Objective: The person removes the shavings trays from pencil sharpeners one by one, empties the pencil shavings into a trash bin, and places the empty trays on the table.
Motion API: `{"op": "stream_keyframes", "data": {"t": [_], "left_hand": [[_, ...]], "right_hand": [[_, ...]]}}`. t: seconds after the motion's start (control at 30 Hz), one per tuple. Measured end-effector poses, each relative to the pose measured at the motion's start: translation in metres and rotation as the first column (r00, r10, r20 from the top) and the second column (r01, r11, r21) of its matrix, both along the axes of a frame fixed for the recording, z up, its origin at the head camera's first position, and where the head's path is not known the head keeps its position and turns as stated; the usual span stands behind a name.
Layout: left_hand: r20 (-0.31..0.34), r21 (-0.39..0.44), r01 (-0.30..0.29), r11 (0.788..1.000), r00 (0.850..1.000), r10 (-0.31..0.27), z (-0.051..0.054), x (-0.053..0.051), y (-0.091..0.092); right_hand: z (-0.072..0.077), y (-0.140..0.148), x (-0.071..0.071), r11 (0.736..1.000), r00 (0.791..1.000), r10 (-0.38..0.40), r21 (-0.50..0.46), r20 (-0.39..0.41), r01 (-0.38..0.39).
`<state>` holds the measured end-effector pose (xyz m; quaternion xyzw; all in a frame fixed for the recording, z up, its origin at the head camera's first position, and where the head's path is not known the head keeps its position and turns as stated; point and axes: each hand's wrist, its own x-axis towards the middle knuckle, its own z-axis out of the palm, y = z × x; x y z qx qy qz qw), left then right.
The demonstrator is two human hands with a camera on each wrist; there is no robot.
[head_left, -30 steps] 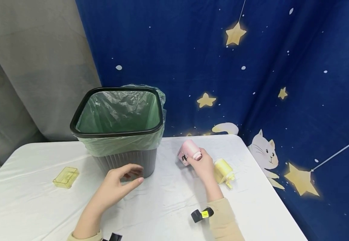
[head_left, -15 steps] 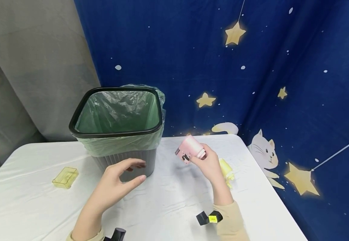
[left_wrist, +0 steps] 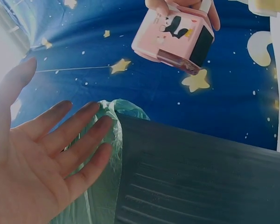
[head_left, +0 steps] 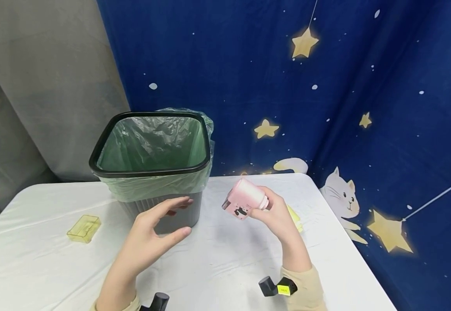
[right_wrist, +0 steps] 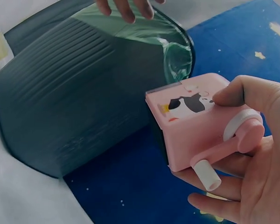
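In the head view my right hand grips a pink box-like item above the white table. The right wrist view shows a crank with a white knob on the side of this pink item, a dark animal picture on top, and my thumb and fingers around it. My left hand is held in front of the grey bin with fingers spread, holding nothing. Behind my right hand a yellow item is mostly hidden. A clear yellow tray-like piece lies at the left.
The grey bin with a black rim and a green plastic liner stands at the back left of the white table. Behind hang a grey curtain and a blue one with stars.
My right hand has brought the pink item up off the table and slightly toward me, turning it, and now covers more of the yellow item. My left hand has shifted slightly, its fingers spread wider.
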<state>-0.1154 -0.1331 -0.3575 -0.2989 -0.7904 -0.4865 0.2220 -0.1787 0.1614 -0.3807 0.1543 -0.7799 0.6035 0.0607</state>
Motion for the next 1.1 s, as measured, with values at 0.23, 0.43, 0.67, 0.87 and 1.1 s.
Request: {"op": "stream_keyframes", "data": {"t": [0.23, 0.43, 0.67, 0.87, 1.1], "left_hand": [[0.012, 0.019, 0.024, 1.0, 1.0, -0.025, 0.002, 0.0, 0.001], [0.033, 0.019, 0.024, 1.0, 0.999, -0.025, 0.002, 0.001, 0.002], [0.06, 0.009, 0.022, 1.0, 0.998, -0.023, 0.0, 0.001, 0.007], [0.072, -0.012, 0.008, 1.0, 0.997, -0.008, -0.002, 0.002, 0.013], [0.074, -0.049, 0.031, 0.998, 0.997, -0.027, -0.008, 0.0, 0.02]], "right_hand": [[0.006, 0.004, 0.008, 0.997, 0.995, 0.079, 0.019, -0.068, -0.077], [0.014, 0.005, 0.017, 0.99, 0.981, 0.143, 0.03, -0.133, -0.14], [0.017, 0.005, 0.024, 0.976, 0.953, 0.219, 0.044, -0.209, -0.215], [0.019, 0.005, 0.027, 0.961, 0.926, 0.277, 0.052, -0.256, -0.273], [0.02, 0.003, 0.032, 0.945, 0.917, 0.325, 0.043, -0.231, -0.324]]}}
